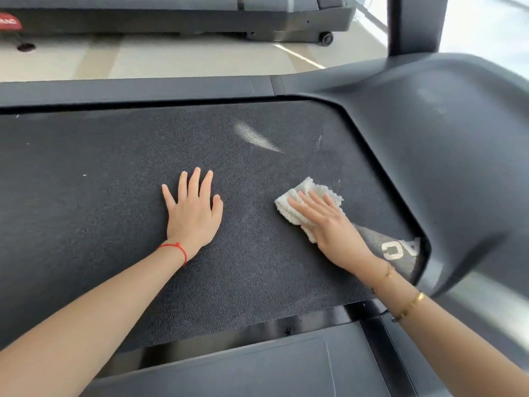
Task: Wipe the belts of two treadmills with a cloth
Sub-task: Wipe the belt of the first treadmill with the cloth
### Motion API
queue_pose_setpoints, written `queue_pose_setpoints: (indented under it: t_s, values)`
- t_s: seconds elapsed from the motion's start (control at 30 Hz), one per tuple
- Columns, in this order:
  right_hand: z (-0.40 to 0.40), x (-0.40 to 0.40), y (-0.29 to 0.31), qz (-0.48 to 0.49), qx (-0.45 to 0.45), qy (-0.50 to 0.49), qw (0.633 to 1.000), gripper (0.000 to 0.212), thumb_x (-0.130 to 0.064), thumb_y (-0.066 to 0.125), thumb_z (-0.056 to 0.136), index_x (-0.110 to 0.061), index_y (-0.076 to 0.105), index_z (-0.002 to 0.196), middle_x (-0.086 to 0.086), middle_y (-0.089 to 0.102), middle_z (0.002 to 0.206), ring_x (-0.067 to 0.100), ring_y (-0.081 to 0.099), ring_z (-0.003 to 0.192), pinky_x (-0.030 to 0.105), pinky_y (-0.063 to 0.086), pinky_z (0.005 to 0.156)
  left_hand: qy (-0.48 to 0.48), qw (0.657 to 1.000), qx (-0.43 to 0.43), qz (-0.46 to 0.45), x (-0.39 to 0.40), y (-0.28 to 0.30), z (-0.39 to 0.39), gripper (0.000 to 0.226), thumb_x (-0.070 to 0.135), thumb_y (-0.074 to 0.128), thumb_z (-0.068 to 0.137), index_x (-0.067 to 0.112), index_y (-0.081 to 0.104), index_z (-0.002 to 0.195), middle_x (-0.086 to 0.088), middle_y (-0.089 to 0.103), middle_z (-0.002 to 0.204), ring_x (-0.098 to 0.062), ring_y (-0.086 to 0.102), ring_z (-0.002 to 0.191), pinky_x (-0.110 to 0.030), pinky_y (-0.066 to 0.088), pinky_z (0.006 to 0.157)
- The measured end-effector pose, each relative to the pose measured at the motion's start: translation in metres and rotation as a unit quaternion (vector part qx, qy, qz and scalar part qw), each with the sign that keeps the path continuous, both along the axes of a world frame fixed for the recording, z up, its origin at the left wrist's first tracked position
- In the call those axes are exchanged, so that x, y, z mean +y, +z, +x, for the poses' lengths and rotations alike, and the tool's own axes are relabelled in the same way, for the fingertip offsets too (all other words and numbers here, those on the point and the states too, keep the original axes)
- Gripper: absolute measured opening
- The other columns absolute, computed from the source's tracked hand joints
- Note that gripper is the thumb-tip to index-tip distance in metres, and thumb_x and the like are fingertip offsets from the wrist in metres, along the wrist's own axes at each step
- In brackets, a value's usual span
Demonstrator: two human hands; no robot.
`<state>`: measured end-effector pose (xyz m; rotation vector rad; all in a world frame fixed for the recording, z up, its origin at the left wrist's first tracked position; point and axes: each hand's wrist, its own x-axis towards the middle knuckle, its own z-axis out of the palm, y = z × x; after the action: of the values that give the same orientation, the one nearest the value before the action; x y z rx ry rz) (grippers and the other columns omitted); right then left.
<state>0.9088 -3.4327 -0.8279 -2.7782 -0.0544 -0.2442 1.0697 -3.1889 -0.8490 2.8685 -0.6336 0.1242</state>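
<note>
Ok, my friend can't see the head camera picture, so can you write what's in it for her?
A person's right hand presses a white cloth flat on a dark treadmill belt, while the left hand rests flat on the belt beside it. A pale smudge marks the belt beyond the hands, and a second treadmill stands behind.

Bright daylight, soft wide-angle edges

Belt (100,224) open leftward; motor cover (458,167) walls off right; upright post (415,24) behind it
</note>
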Motion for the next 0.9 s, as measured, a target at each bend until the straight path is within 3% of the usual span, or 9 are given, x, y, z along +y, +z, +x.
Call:
queue_pose_setpoints:
  t_s: [0.13,0.23,0.3,0.43,0.53,0.67,0.8,0.9]
  values:
    - [0.007,-0.05,0.01,-0.045,0.013,-0.107,0.993,0.05,-0.012,0.048,0.099,-0.014,0.037,0.149,0.011,0.039,0.153,0.033,0.028,0.145,0.048,0.018,0.119,-0.004,1.0,-0.001,-0.001,0.001,0.0,-0.001,0.057,0.038,0.031,0.101,0.021,0.024,0.156,-0.005,0.022,0.163,-0.028,0.014,0.151,-0.064,0.006,0.118]
    - [0.014,-0.077,0.012,-0.021,0.046,-0.235,0.971,0.052,-0.013,0.043,0.101,-0.021,0.032,0.151,0.008,0.027,0.16,0.027,0.019,0.149,0.044,0.006,0.121,-0.002,1.0,-0.002,0.0,0.001,0.0,0.0,0.057,0.038,0.031,0.101,0.021,0.025,0.156,-0.005,0.022,0.163,-0.028,0.015,0.151,-0.064,0.007,0.118]
    - [0.013,-0.066,0.01,-0.03,0.057,-0.227,0.972,0.053,-0.012,0.041,0.102,-0.022,0.029,0.152,0.007,0.023,0.161,0.026,0.016,0.15,0.042,0.004,0.121,-0.001,1.0,0.0,-0.003,0.001,0.0,-0.001,0.057,0.037,0.032,0.101,0.021,0.026,0.155,-0.005,0.023,0.163,-0.028,0.015,0.151,-0.065,0.007,0.118]
    - [-0.012,-0.005,0.007,-0.032,-0.007,-0.075,0.997,0.053,-0.003,0.05,0.094,-0.012,0.043,0.146,0.011,0.043,0.151,0.028,0.033,0.142,0.039,0.016,0.116,-0.001,1.0,-0.001,-0.005,0.0,0.001,-0.003,0.056,0.036,0.033,0.101,0.02,0.026,0.155,-0.006,0.024,0.162,-0.029,0.015,0.151,-0.065,0.007,0.117]
    - [-0.023,0.017,0.0,0.003,0.002,-0.043,0.999,0.056,-0.003,0.049,0.096,-0.022,0.039,0.148,0.002,0.033,0.157,0.02,0.022,0.147,0.036,0.008,0.12,-0.002,1.0,0.0,0.003,0.0,0.002,-0.003,0.057,0.037,0.03,0.102,0.021,0.023,0.156,-0.005,0.021,0.164,-0.028,0.013,0.151,-0.064,0.006,0.118]
    - [0.0,-0.008,0.004,-0.013,-0.008,-0.065,0.998,0.051,-0.01,0.047,0.1,-0.02,0.038,0.149,0.004,0.036,0.156,0.027,0.027,0.146,0.038,0.013,0.119,-0.006,1.0,0.002,0.005,0.0,0.003,-0.003,0.058,0.038,0.029,0.102,0.021,0.021,0.157,-0.005,0.019,0.164,-0.027,0.012,0.152,-0.063,0.006,0.119]
    - [0.06,-0.048,0.008,-0.09,-0.015,-0.178,0.98,0.041,-0.022,0.042,0.102,-0.02,0.042,0.142,0.003,0.047,0.137,0.029,0.041,0.127,0.043,0.028,0.105,-0.005,1.0,-0.001,-0.002,0.001,0.001,-0.004,0.057,0.037,0.031,0.102,0.02,0.024,0.156,-0.005,0.02,0.164,-0.028,0.013,0.151,-0.063,0.006,0.119]
    - [0.104,-0.054,0.01,-0.065,-0.006,-0.254,0.965,0.037,-0.018,0.043,0.099,-0.016,0.045,0.135,0.006,0.048,0.134,0.03,0.04,0.127,0.044,0.026,0.109,-0.005,1.0,-0.006,-0.006,0.0,0.0,-0.003,0.057,0.037,0.032,0.102,0.02,0.025,0.156,-0.006,0.022,0.163,-0.029,0.014,0.151,-0.064,0.006,0.118]
